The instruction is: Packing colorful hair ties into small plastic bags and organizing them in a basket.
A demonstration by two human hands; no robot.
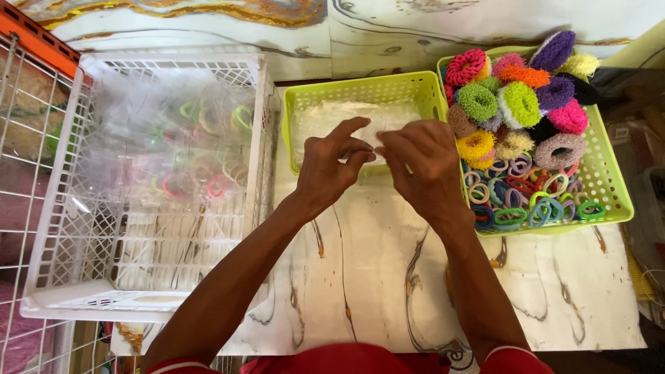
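My left hand (pixel 331 166) and right hand (pixel 422 163) meet over the small green basket (pixel 360 90), fingertips pinched narrow on 1 clear plastic bag (pixel 377 135); hair ties (pixel 526 197) fill the basket alongside.

Both bare forearms reached away from the body and converged toward the middle. The left hand (pixel 331 170) and right hand (pixel 419 163) met fingertip to fingertip, backs up, fingers curled in a pinch, thumbs tucked beneath.
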